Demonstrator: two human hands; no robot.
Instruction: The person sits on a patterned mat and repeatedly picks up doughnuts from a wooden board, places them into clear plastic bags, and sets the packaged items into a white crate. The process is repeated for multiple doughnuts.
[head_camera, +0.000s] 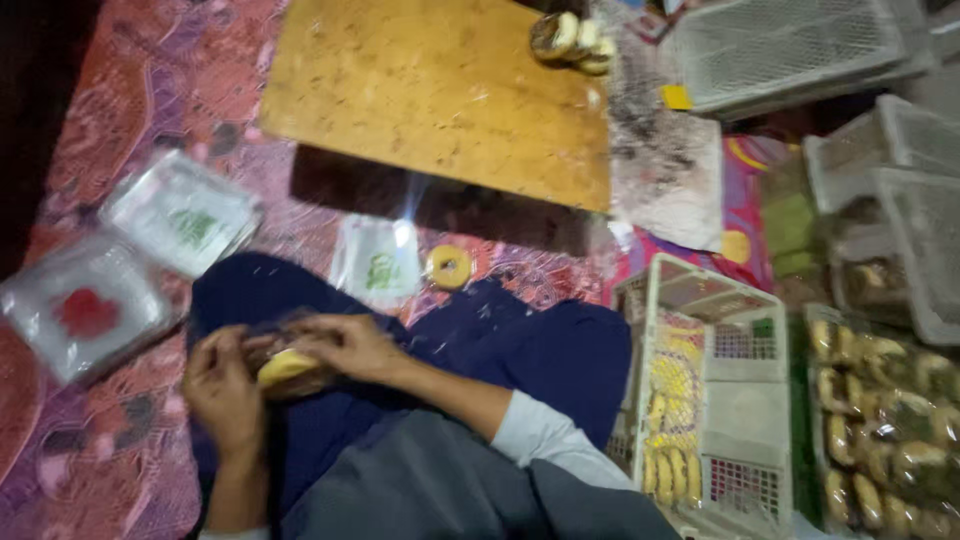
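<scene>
My left hand (222, 388) and my right hand (345, 345) are both clamped around a small clear packet (285, 368) with a yellow, ring-shaped pastry inside, held over my lap. The fingers of each hand pinch the plastic from either side; the picture is blurred, so I cannot tell exactly where the opening of the packet lies.

The soft pastry is what worries me. If I squeeze too hard it may crush or break inside the wrap, and slippery plastic could let it slide out onto my dark blue trousers (500, 350).

One loose yellow ring (450, 267) lies on the patterned mat (120, 140) just past my knee, beside a clear bag with a green print (377, 262); a shift of my leg could roll over either. Two stacks of printed clear bags (180, 212) sit to my left, easily scattered by an elbow. The low wooden bench (440, 95) ahead carries a few more rings (570, 40) near its far edge. A white crate (705, 400) of packed pastries stands close at my right.
</scene>
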